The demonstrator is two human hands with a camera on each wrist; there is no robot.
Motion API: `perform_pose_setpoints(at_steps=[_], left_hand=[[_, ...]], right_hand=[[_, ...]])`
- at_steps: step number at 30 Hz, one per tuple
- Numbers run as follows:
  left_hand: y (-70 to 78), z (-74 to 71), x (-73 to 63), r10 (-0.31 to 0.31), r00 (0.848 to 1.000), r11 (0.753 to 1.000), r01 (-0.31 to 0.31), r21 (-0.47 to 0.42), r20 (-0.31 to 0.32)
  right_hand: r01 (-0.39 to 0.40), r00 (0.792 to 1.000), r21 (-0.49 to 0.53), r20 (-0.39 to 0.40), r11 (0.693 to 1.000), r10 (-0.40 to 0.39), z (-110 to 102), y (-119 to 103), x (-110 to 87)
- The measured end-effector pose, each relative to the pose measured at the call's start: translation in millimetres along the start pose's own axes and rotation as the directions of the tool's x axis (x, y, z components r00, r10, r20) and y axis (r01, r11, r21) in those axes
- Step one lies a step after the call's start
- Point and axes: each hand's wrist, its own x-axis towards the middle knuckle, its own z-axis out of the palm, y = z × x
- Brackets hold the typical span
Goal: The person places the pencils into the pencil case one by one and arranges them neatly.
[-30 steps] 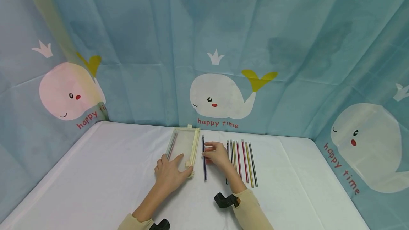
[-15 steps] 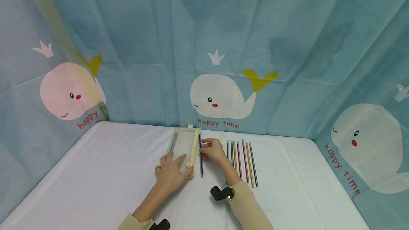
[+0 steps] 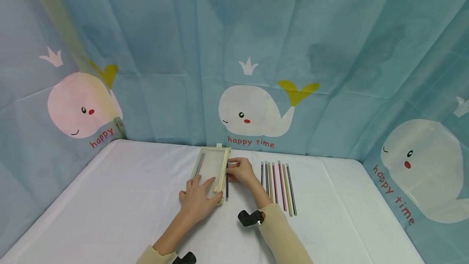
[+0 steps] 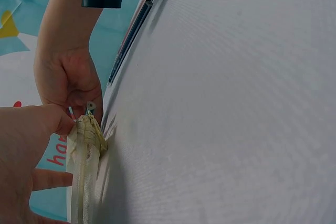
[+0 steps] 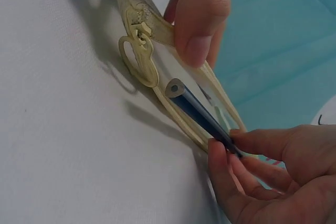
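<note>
- Right hand (image 3: 241, 171) pinches a dark blue pencil (image 5: 198, 116), a second ago apart from the pale mesh pouch (image 3: 212, 163), now at its open side.
- Left hand (image 3: 197, 201), fingers spread, rests on the pouch as before.
- Other pencils (image 3: 282, 186) lie unmoved.

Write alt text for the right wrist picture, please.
A right hand pinches a dark blue pencil at the open mouth of a cream zippered pouch, while the left hand touches the pouch's edge. White cloth lies beneath.
</note>
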Motion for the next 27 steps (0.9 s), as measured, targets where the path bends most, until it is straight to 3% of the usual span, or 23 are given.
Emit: perform_pose_setpoints(at_steps=[13, 27], left_hand=[[0.1, 0.2, -1.0, 0.011, 1.000, 1.000, -0.011, -0.022, -0.008], [0.0, 0.2, -0.8, 0.013, 1.000, 1.000, -0.013, -0.020, -0.007]], right_hand=[[0.016, 1.000, 0.103, -0.008, 0.995, -0.015, 12, 3, 3.6], [0.027, 0.999, 0.078, -0.030, 0.997, -0.025, 20, 1, 2.8]])
